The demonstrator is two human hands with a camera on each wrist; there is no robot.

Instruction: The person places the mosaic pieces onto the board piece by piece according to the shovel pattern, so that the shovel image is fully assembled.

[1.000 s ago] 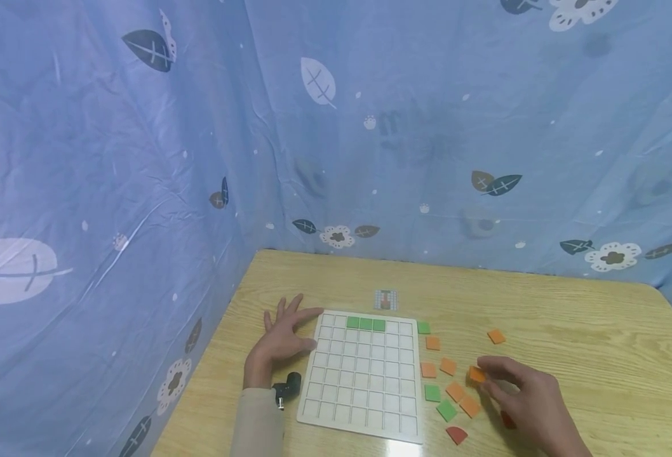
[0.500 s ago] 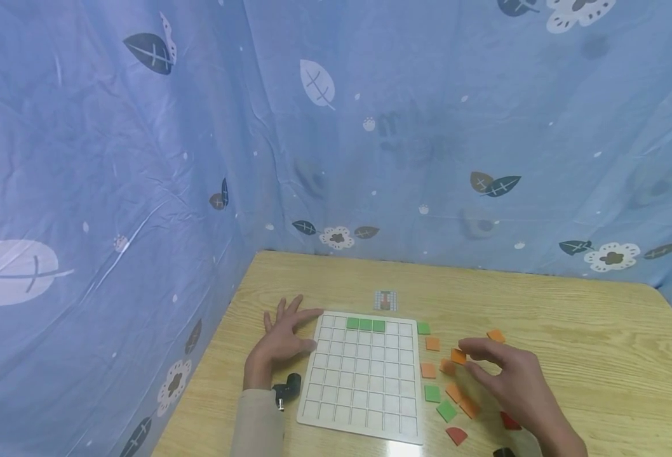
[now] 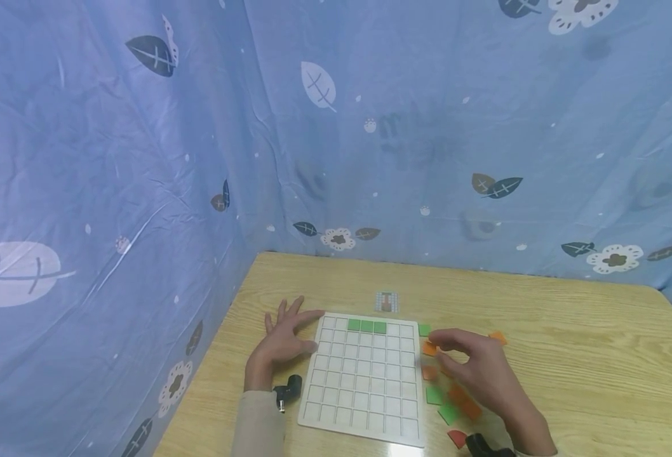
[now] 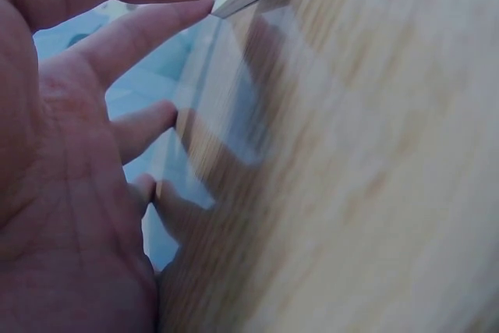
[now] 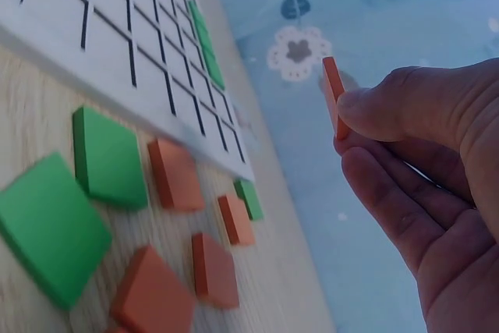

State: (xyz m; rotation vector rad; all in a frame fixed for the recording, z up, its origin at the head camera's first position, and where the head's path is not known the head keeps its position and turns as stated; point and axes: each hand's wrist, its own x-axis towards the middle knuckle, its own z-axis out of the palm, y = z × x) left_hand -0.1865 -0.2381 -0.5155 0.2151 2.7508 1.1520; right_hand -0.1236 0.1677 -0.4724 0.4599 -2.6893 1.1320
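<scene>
Board [image 3: 348, 382], lower centre: three green tiles [image 3: 367, 326] placed, other cells [image 3: 364, 368] unfilled; right grip [image 3: 480, 365] pinches an orange tile [image 5: 332, 93]; left grip [image 3: 281, 339], outspread, touches the board's left side.

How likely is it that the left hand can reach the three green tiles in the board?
Probably yes: the left hand is at the board, and only bare cells separate it from the green tiles.

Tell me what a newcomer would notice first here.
The blue patterned cloth fills most of the head view. Below it, three green tiles stand out midway along the far row of the white board. Right of that board, the right grip pinches an orange tile.
</scene>
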